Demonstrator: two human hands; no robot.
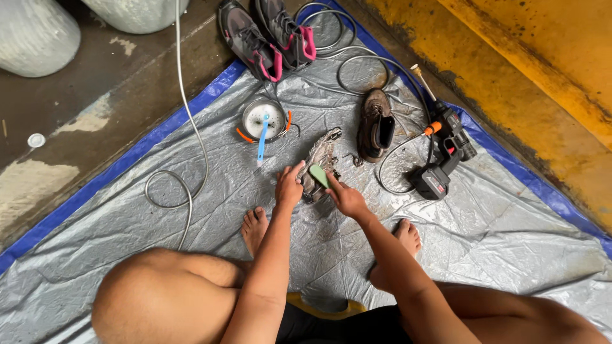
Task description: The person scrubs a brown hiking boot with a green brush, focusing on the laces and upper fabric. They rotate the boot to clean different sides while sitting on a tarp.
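Hiding under both hands (288, 188) (346, 199), muddy shoe (322, 156).

The tarp (484, 248) is crinkled, glossy silver plastic sheet with a blue edge. The shoe (320, 162) under both hands is mud-caked, rough and matt. The brush (318, 175) looks like smooth green plastic. The hose (185, 102) is shiny metal. The floor (95, 95) is rough, stained concrete.
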